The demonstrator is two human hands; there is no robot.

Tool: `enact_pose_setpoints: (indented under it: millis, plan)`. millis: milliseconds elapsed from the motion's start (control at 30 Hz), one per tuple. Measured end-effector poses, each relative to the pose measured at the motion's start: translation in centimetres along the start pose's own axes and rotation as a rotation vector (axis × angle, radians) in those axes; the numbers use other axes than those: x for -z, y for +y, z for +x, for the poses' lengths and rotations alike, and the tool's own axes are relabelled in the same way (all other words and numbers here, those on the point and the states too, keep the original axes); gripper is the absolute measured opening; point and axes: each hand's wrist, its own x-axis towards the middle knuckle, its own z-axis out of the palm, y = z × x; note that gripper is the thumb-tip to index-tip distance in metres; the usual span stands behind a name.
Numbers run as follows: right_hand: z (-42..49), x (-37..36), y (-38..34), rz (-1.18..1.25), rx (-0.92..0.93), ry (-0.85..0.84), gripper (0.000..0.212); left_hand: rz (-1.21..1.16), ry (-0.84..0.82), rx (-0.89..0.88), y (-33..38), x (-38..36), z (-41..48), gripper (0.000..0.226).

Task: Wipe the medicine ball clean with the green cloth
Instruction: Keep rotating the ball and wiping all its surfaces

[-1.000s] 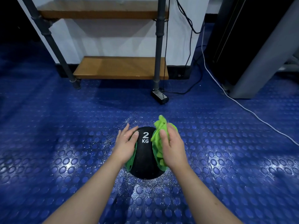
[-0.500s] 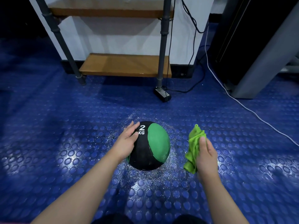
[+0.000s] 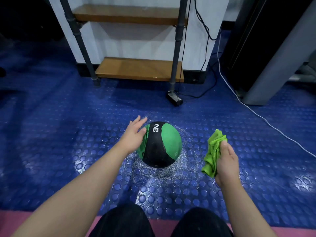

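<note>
A black and green medicine ball (image 3: 162,144) marked "2 KG" sits on the blue studded floor (image 3: 68,134), with a ring of pale specks around its base. My left hand (image 3: 135,134) lies against the ball's left side with its fingers straight. My right hand (image 3: 225,161) is to the right of the ball, clear of it, and grips the crumpled green cloth (image 3: 213,151). The cloth hangs in the air, not touching the ball.
A metal-framed rack with wooden shelves (image 3: 138,69) stands behind the ball. A small black box (image 3: 174,99) with black cables lies by its right leg. A white cable (image 3: 256,113) runs across the floor at right, past a grey upright (image 3: 273,65). My knees rest on a pink mat (image 3: 17,221).
My right hand has pulled the cloth off the ball's right side and moved it out to the right. My left hand has opened out flatter on the ball.
</note>
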Motion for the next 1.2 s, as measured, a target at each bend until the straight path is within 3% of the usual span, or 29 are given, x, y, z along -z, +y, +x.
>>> enact_pose_setpoints:
  millis: [233, 367, 567, 700, 933, 1033, 1200]
  plan:
    - [-1.5, -1.3, 0.1, -0.041, 0.027, -0.017, 0.032, 0.035, 0.054, 0.029, -0.2, 2.3, -0.9, 0.046]
    - [-1.8, -2.4, 0.3, -0.044, 0.015, -0.05, 0.031, 0.06, 0.044, 0.025, -0.5, 2.7, -0.5, 0.058]
    - [-1.2, -2.9, 1.1, -0.112, 0.01, -0.08, 0.029, 0.391, -0.258, -0.183, 1.2, 1.3, 1.8, 0.063]
    - [-0.4, -2.6, 1.2, -0.201, 0.066, -0.09, 0.032, 0.557, -0.39, -0.187, 1.7, -0.1, 3.3, 0.056]
    - [1.1, -1.8, 2.3, -0.321, 0.162, -0.072, 0.037, 0.556, -0.183, -0.139, 0.9, 0.0, 4.7, 0.058]
    - [1.6, -1.7, 2.6, -0.264, 0.126, -0.042, 0.032, 0.506, -0.051, -0.048, 0.4, 0.2, 4.8, 0.059]
    - [2.7, -1.2, 3.5, -0.22, 0.048, 0.001, 0.032, 0.413, 0.106, 0.052, -0.2, 0.6, 4.7, 0.044]
